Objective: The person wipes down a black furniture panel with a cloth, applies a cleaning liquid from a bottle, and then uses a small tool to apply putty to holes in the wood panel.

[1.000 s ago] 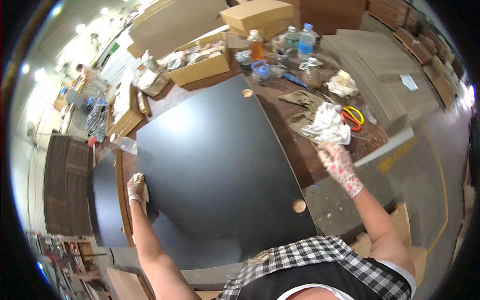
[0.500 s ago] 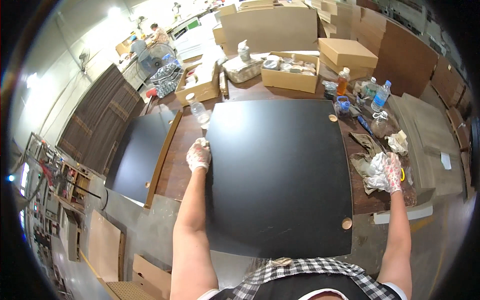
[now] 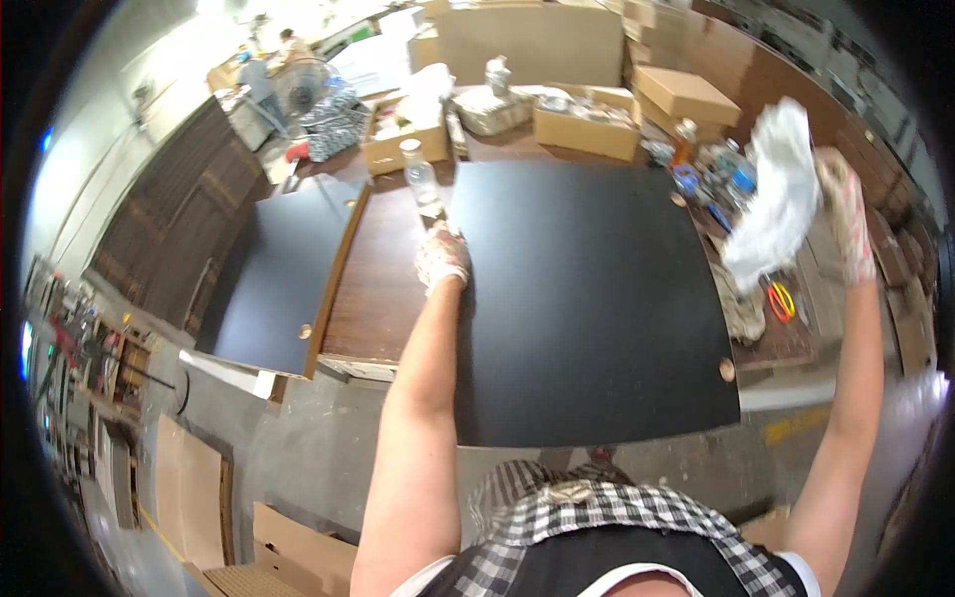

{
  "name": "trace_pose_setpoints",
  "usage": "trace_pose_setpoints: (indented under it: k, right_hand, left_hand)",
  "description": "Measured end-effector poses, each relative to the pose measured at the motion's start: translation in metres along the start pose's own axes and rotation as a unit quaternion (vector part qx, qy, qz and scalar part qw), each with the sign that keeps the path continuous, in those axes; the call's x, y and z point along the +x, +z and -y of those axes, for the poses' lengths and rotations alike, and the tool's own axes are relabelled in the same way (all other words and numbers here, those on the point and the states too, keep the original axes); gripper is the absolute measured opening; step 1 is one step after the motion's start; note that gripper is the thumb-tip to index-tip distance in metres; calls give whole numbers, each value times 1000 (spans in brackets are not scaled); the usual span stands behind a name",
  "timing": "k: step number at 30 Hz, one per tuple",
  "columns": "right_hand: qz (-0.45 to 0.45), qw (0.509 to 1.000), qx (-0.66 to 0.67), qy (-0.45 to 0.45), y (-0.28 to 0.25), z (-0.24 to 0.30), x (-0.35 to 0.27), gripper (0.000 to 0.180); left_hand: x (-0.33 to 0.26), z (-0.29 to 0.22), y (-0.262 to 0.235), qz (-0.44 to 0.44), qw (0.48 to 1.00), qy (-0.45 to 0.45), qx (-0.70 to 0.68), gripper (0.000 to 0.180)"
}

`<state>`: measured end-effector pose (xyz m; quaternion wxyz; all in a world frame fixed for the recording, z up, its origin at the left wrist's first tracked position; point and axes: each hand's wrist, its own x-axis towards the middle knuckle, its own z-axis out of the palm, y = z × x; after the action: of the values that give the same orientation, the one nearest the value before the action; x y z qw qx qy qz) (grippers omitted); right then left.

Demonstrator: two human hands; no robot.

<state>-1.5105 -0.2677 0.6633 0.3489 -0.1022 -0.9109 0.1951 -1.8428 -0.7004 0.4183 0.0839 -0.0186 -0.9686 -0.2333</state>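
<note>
A flat black panel [image 3: 597, 298] with round holes near its right edge lies before me on a brown wooden table [image 3: 373, 308]. My left hand [image 3: 441, 259], in a white glove with red marks, is curled at the panel's left edge, just below a clear bottle [image 3: 422, 184]. Raised at the right, my gloved right hand [image 3: 844, 214] is closed on a white rag [image 3: 776, 199], which hangs blurred over the table's right end. Under the rag are yellow-and-red-handled scissors [image 3: 781, 301] and a drab crumpled cloth [image 3: 741, 310].
Another black panel [image 3: 274, 279] with a brown edge lies at the left. Open cartons [image 3: 587, 134] of small items and a wrapped bundle [image 3: 492, 111] line the far side. Several bottles, including an amber one [image 3: 682, 142], crowd the far right. Two people work in the background.
My right hand has lifted the white rag off the table, up and outward, uncovering the scissors. My left hand has slid farther up the panel's left edge, closer to the bottle. The view has shifted.
</note>
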Motion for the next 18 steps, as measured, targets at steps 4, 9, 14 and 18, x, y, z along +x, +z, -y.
trace_pose_setpoints:
  k: [4, 9, 14, 18]
  right_hand:
    - [-38, 980, 193, 22, 20, 73, 9, 36]
    - [38, 988, -125, -81, 105, 29, -12, 46]
    - [41, 968, -245, -29, 184, -128, -56, 72]
    - [52, 981, -138, -127, 299, -12, -88, 34]
  left_hand:
    - [4, 5, -1, 32, 999, -11, 3, 34]
    - [7, 8, 3, -5, 999, 52, 4, 39]
    - [-8, -23, 24, -7, 994, 100, -35, 35]
    - [10, 17, 3, -28, 997, 65, 27, 32]
